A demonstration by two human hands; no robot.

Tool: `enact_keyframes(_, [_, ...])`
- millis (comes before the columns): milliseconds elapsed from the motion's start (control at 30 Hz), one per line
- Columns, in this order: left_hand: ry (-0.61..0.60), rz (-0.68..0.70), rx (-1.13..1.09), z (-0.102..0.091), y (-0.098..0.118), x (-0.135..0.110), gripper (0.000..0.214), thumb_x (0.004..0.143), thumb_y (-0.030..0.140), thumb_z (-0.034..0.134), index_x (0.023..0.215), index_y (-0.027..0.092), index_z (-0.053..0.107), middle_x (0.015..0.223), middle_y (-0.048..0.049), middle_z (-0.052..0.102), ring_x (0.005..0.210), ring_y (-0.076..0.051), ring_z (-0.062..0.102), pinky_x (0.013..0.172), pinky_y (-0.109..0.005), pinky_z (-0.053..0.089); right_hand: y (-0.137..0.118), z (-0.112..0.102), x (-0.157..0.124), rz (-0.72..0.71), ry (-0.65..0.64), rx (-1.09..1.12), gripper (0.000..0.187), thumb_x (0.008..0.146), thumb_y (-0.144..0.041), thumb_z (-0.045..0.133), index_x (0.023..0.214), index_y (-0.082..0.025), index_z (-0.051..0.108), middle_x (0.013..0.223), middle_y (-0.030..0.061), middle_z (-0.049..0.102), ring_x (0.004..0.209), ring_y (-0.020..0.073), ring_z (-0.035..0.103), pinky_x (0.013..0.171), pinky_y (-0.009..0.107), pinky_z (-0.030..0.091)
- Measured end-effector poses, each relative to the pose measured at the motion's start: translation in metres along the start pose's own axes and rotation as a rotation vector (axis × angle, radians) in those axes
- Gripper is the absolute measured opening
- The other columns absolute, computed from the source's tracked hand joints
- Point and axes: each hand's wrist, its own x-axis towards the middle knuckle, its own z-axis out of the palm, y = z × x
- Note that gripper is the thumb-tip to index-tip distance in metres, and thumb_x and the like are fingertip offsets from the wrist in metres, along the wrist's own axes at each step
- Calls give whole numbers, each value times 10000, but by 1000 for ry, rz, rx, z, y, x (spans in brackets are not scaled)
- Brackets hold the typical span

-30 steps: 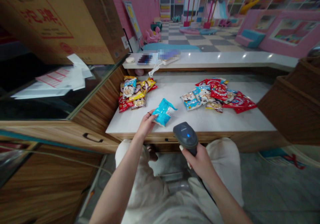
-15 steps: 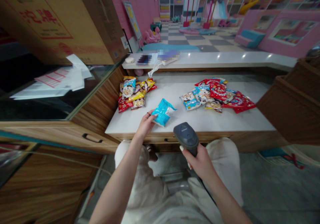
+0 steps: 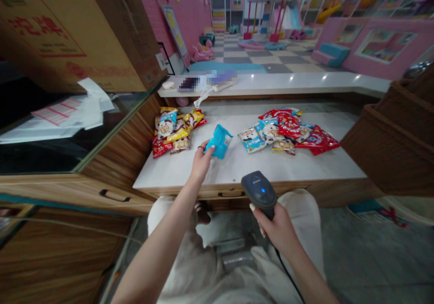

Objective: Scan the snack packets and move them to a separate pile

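Observation:
My left hand pinches the near-left edge of a blue snack bag, held over the white counter. In my right hand is a dark barcode scanner, its head pointing forward at the counter's front edge and a blue light lit on top. Left of the blue bag lies a pile of yellow, red and blue snack bags. A second pile, of red and blue-and-white snack bags, lies to the right.
A raised white ledge runs along the back, with a white cable hanging from it. On the left, a cardboard box and papers rest on a glass-topped cabinet. Brown woven baskets stand at the right.
My left hand has moved the blue snack bag forward, toward the back of the counter, and tilted it. A blue light now shows on the scanner. The view has shifted slightly right.

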Motion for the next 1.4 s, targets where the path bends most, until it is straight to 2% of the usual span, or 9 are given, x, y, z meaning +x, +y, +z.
enact_keyframes(133, [-16, 250, 309, 62, 3, 30, 420, 1026, 331, 635, 1411, 177, 702, 1329, -155, 787, 1212, -324, 730, 1111, -460, 553, 6, -4, 0, 37, 3, 40, 304, 920, -531, 755, 856, -237, 712, 442, -58, 534, 373, 174, 495, 399, 268, 395])
enact_keyframes(300, [-148, 384, 619, 135, -1, 67, 471, 1054, 199, 569, 1517, 175, 648, 1539, -218, 696, 1428, -370, 657, 1257, -543, 454, 8, -18, 1, 84, 42, 61, 355, 872, -570, 786, 790, -244, 672, 494, -24, 606, 406, 190, 560, 421, 280, 435])
enact_keyframes(500, [-386, 517, 813, 158, -7, 74, 500, 1084, 288, 613, 1553, 118, 608, 1672, -253, 580, 1621, -367, 490, 1378, -588, 297, 13, -29, 2, 107, 37, 27, 412, 882, -607, 814, 760, -243, 666, 481, -28, 582, 402, 187, 550, 421, 281, 417])
enact_keyframes(633, [-277, 622, 754, 113, -8, 69, 520, 1079, 282, 584, 1582, 151, 575, 1694, -247, 557, 1620, -344, 502, 1379, -591, 317, 9, -21, 2, 97, 40, 16, 471, 869, -674, 792, 706, -263, 631, 460, -36, 541, 395, 180, 512, 416, 286, 405])
enact_keyframes(767, [-56, 678, 743, 26, 0, 75, 594, 1038, 247, 585, 1625, 178, 533, 1696, -214, 561, 1620, -324, 500, 1383, -553, 336, 1, -13, 4, 108, -39, 43, 458, 851, -652, 804, 693, -271, 604, 475, -31, 555, 399, 188, 546, 417, 283, 425])
enact_keyframes(900, [310, 532, 851, -63, 16, 96, 738, 960, 204, 662, 1671, 137, 475, 1762, -230, 463, 1687, -359, 385, 1424, -548, 243, 3, -5, 4, 62, -83, 6, 419, 926, -589, 764, 701, -275, 603, 493, -20, 579, 422, 193, 571, 441, 281, 444])
enact_keyframes(1000, [422, 402, 912, -105, 26, 113, 865, 885, 224, 755, 1676, 74, 437, 1810, -279, 353, 1733, -409, 262, 1429, -577, 200, 6, 2, 3, 37, -127, -11, 428, 953, -587, 742, 693, -282, 591, 486, -19, 573, 416, 194, 560, 439, 283, 447])
enact_keyframes(1200, [360, 254, 860, -126, 25, 132, 767, 912, 261, 715, 1601, -9, 513, 1688, -336, 510, 1629, -413, 466, 1382, -527, 320, 4, 5, 3, 51, -153, -1, 425, 962, -580, 755, 711, -274, 602, 479, -24, 573, 412, 196, 576, 441, 279, 450])
enact_keyframes(1400, [481, 413, 644, -129, 31, 113, 514, 976, 307, 636, 1461, 138, 673, 1536, -201, 694, 1495, -347, 604, 1332, -483, 394, 3, 2, 1, 33, -136, 9, 410, 961, -578, 763, 743, -257, 632, 475, -20, 589, 392, 188, 573, 427, 272, 444])
